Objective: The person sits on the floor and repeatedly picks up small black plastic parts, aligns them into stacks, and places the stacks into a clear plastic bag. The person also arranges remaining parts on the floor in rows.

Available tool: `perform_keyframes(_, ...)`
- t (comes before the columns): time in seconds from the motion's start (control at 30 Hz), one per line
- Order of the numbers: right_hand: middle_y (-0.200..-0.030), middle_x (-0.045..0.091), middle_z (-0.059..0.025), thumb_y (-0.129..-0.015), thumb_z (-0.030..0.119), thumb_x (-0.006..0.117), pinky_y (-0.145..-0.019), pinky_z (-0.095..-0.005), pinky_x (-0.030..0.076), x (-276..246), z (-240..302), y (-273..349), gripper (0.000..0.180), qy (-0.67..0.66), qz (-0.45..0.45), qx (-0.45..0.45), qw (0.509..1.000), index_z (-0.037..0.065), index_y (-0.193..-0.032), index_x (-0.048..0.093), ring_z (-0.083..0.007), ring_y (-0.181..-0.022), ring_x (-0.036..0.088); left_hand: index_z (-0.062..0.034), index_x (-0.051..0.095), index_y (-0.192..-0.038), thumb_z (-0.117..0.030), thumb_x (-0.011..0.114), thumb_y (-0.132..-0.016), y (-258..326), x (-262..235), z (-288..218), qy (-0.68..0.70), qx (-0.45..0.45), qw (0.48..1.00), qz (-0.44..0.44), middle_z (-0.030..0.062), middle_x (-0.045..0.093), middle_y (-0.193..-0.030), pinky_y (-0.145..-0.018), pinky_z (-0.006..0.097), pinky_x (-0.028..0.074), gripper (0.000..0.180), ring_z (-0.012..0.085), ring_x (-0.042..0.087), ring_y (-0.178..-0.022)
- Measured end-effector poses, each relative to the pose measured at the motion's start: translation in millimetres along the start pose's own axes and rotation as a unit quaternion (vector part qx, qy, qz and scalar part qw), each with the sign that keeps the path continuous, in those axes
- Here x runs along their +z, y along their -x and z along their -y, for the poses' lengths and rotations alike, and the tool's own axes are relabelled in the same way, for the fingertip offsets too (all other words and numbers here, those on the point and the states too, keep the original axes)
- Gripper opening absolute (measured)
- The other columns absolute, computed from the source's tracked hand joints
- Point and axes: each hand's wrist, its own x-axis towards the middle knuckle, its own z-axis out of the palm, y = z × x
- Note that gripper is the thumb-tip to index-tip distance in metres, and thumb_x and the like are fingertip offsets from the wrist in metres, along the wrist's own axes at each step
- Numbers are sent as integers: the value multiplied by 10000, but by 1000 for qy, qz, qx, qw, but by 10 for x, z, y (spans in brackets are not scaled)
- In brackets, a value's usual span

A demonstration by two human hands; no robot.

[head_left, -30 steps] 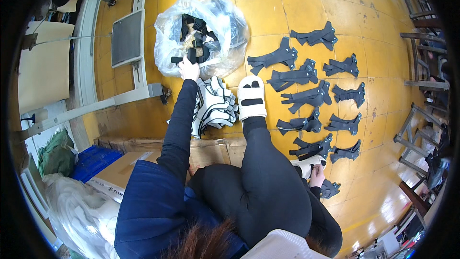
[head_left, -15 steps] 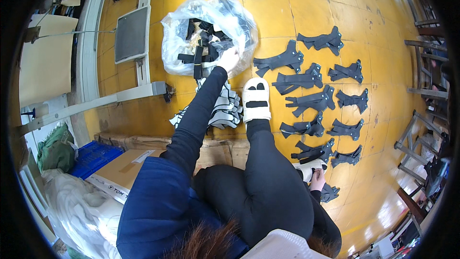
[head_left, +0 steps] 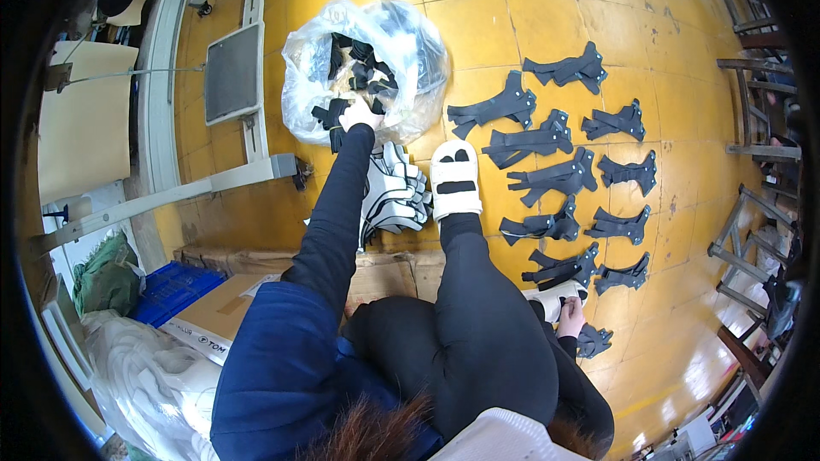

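My left hand [head_left: 360, 114] is at the near rim of a clear plastic bag [head_left: 299, 77], its fingers closed on a bundle of black straps [head_left: 330, 114]. More black strap pieces [head_left: 363, 55] lie inside the bag. My right hand [head_left: 571, 318] hangs low beside my right foot's cream sandal [head_left: 553, 297], fingers curled in; what they hold, if anything, is hidden. Just beyond it, a dark strap piece [head_left: 594, 341] lies on the floor. Rows of dark grey strap pieces with flared ends [head_left: 559, 177] are spread on the floor to the right.
White-and-black cut pieces [head_left: 397, 192] are stacked on the floor between the bag and my left foot's sandal [head_left: 455, 177]. At left stand a metal frame [head_left: 171, 205], a blue crate [head_left: 175, 290] and a cardboard box [head_left: 224, 307]. Stools [head_left: 743, 230] line the far right.
My left hand has moved left along the bag's rim to the black straps there. The straps have shifted from their crossed position. My right hand stays nearly where it was.
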Motion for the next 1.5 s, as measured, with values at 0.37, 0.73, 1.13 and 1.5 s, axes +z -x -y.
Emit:
perform_keyframes(0.37,-659,564,-86,-828,56,502,-588,-310,453,15,17,-17,79,7,24,25,999,56,-893,547,-187,-606,580,31,618,-981,-191,704,-792,200,-238,382,471,31,863,-182,71,642,-882,-741,293,465,304,150,581,-793)
perform_keyframes(0.73,-619,543,-86,-820,44,505,-553,-318,435,27,0,-13,76,14,10,9,1000,49,-887,540,-184,-556,554,-18,489,-1153,-415,477,-928,554,-1224,159,954,-31,276,111,130,586,-1050,-950,414,400,457,241,570,-926)
perform_keyframes(1.13,-578,506,-95,-821,64,510,-519,-330,413,-1,45,13,63,2,-3,15,1000,76,-873,543,-187,-514,522,-89,536,-1085,-220,485,-944,1267,-729,-712,914,-64,215,339,42,581,-955,-881,397,432,199,199,545,-879)
perform_keyframes(1.5,-581,488,-78,-821,72,513,-521,-332,405,36,-46,-6,53,7,-6,11,1000,65,-868,537,-195,-516,503,-108,379,-1275,84,521,-830,1735,-1276,-1025,784,168,592,82,23,476,-937,-820,256,459,505,112,514,-859)
